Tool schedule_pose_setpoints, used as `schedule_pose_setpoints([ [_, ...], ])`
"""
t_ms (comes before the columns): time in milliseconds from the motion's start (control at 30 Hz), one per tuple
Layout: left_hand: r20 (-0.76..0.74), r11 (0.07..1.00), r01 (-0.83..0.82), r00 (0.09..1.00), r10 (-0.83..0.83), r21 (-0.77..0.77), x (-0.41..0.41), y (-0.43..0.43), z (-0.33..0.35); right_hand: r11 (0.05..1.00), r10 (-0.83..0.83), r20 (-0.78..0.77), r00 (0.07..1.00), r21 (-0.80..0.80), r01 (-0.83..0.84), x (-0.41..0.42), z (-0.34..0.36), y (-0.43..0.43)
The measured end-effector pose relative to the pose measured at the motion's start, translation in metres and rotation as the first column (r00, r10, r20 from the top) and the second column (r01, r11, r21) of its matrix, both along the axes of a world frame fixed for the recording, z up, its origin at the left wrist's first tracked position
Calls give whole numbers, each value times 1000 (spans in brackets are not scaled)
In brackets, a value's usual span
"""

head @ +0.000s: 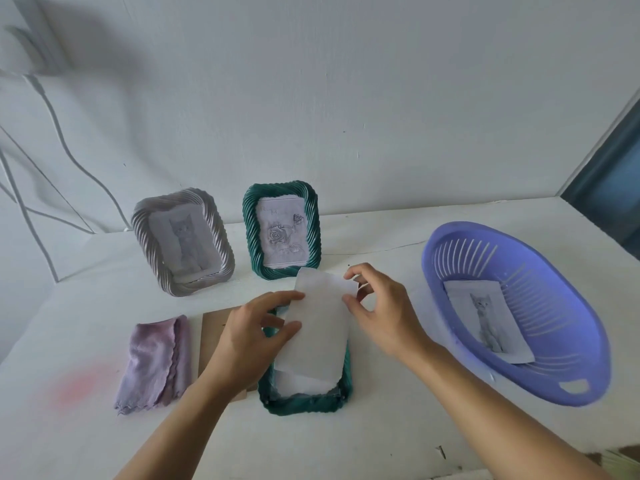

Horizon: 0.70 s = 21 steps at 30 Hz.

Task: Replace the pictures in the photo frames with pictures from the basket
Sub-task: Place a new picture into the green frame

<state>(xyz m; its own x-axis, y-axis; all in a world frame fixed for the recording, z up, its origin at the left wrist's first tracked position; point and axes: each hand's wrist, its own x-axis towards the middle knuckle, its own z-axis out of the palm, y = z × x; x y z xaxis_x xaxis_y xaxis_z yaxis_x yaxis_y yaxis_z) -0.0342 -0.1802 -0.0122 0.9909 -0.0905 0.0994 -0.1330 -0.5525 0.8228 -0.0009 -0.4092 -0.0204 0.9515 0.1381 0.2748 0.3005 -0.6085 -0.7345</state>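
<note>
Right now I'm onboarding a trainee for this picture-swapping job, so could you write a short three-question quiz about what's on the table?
1. True or false: the purple basket is empty.
2. What does the upright green frame show? A) a cat B) roses C) a boat
3. Fill in: the left hand and right hand both hold a white ____ over the green frame lying flat.
Key: 1 false, a cat picture lies in it; 2 B; 3 sheet.
</note>
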Motion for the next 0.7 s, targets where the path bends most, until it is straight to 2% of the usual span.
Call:
schedule_pose_setpoints([
  [133, -48, 992, -20, 999, 14, -128, 1, -18, 6, 987, -14, 125, 992, -160, 34, 2, 18, -29],
  [267, -90, 983, -18, 996, 2, -184, 8, -37, -1, 883, -107, 256, 961, -419, 211, -1, 29, -61],
  [367, -120, 981, -11, 993, -12, -191, 12, -54, -8, 806, -203, 230, 952, -513, 296, -4, 27, -84],
  [433, -139, 979, -16, 990, -13, -205, 14, -66, -12, 779, -241, 119, 963, -569, 265, -6, 24, -96],
  [567, -173, 969, -34, 985, -9, -244, 18, -87, -17, 878, -178, -149, 973, -470, 88, -11, 19, -110],
  [700, -202, 958, -55, 979, -4, -283, 22, -105, -19, 928, -155, -134, 979, -360, 97, -11, 18, -116],
])
